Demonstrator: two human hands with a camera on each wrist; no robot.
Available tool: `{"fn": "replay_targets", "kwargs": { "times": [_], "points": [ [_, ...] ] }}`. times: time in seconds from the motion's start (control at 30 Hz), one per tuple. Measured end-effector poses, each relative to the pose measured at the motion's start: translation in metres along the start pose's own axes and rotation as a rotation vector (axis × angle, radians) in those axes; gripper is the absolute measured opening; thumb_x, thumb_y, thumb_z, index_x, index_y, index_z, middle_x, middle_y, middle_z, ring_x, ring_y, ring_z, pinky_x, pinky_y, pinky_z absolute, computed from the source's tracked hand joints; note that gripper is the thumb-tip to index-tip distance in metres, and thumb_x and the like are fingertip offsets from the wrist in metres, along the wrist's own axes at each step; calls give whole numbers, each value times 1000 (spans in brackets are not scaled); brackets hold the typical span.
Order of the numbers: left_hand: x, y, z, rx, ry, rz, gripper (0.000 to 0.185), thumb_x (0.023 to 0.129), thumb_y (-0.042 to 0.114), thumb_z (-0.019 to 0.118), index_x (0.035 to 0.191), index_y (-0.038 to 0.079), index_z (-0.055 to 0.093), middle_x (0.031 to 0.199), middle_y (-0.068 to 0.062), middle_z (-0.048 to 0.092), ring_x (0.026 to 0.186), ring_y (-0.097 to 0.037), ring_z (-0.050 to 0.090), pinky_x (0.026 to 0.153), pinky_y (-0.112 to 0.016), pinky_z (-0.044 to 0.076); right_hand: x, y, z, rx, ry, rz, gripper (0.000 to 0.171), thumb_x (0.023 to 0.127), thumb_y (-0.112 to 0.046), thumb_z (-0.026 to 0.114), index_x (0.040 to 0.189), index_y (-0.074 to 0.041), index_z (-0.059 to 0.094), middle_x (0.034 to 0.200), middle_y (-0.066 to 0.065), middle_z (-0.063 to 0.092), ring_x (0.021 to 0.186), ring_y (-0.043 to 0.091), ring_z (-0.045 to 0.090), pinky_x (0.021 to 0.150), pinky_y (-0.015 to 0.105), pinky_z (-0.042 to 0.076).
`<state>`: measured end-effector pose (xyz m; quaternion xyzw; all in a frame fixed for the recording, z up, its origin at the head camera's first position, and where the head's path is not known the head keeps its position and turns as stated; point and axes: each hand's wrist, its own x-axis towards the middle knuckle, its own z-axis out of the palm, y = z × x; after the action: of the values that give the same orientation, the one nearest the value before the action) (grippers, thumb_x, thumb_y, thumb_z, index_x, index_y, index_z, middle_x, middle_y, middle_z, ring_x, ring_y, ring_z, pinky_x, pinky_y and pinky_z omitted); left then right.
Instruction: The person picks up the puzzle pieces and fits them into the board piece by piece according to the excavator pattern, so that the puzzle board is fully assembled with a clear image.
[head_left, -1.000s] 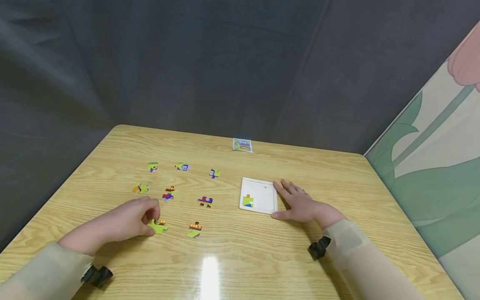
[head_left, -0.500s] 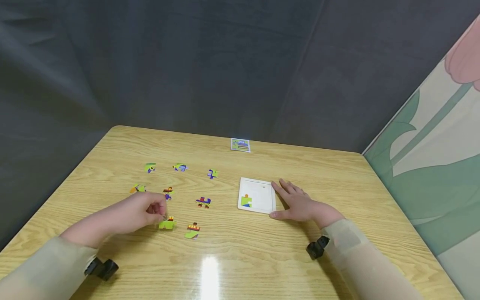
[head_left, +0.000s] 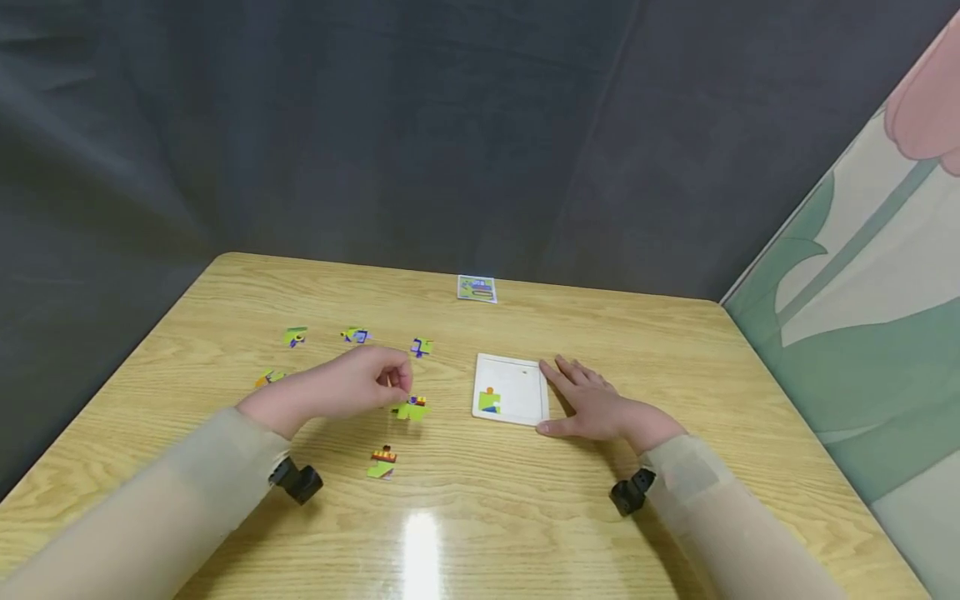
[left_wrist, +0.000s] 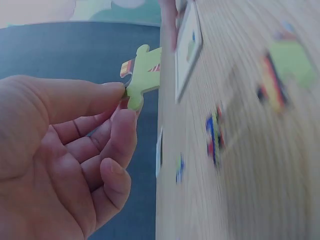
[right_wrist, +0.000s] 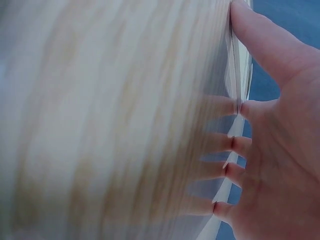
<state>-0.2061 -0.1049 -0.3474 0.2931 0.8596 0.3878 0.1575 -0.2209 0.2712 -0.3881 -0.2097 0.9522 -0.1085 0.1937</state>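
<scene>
My left hand (head_left: 363, 385) pinches a green jigsaw piece (left_wrist: 145, 74) by one edge between thumb and forefinger, held above the table. The piece carries a small red and yellow patch. To the right lies a square white puzzle tray (head_left: 525, 404), with one green piece (head_left: 489, 402) placed in its near left corner. My right hand (head_left: 588, 407) rests with spread, straight fingers at the tray's right edge, thumb and fingertips touching it. In the left wrist view a purple-and-red piece (left_wrist: 215, 137) lies on the table below the held one.
Several loose pieces lie on the wooden table (head_left: 480, 517): a green and red one (head_left: 382, 463) nearest, a blue and green one (head_left: 422, 347), others (head_left: 356, 335) farther left. A small picture card (head_left: 477, 288) lies near the far edge. A dark curtain (head_left: 420, 133) hangs behind.
My left hand has lifted the green jigsaw piece from the table's left side and carried it rightward toward the tray. My right hand stays at the tray's edge.
</scene>
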Motion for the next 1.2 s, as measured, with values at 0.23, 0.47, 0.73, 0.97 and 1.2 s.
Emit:
{"fn": "replay_targets", "kwargs": {
  "times": [0.23, 0.47, 0.73, 0.97, 1.2],
  "points": [
    [42, 21, 18, 12, -41, 54, 13, 92, 3, 64, 83, 11, 61, 82, 0, 60, 77, -18, 54, 67, -34, 46, 0, -5, -2, -4, -10, 2, 104, 86, -68, 59, 160, -17, 6, 163, 16, -2, 145, 46, 0, 111, 65, 7],
    [82, 37, 37, -29, -78, 37, 9, 94, 2, 63, 87, 8, 62, 83, -1, 59, 73, -15, 51, 64, -28, 43, 0, -7, -3, -11, -9, 11, 104, 86, -68, 60, 160, -17, 8, 163, 17, 0, 145, 47, 1, 110, 66, 8],
    [111, 36, 56, -28, -57, -15, 15, 96, 4, 61, 98, 12, 72, 77, -2, 56, 66, -13, 48, 61, -26, 40, -1, -8, -4, -19, -7, 11, 103, 87, -66, 60, 159, -15, 9, 163, 18, 2, 145, 48, 3, 110, 66, 9],
    [120, 34, 69, 0, -62, -44, 12, 93, 4, 66, 92, 13, 73, 83, -3, 60, 74, -15, 53, 64, -26, 43, -2, -7, -4, -17, 1, 2, 102, 87, -65, 61, 159, -14, 10, 163, 20, 2, 144, 49, 4, 109, 67, 9],
    [122, 30, 75, 2, -76, -63, 13, 94, 5, 65, 90, 14, 73, 83, -3, 59, 67, -13, 52, 60, -26, 42, -3, -6, -3, -15, 5, -1, 102, 87, -65, 61, 159, -14, 11, 163, 20, 3, 144, 49, 4, 109, 67, 9]
  ]
}}
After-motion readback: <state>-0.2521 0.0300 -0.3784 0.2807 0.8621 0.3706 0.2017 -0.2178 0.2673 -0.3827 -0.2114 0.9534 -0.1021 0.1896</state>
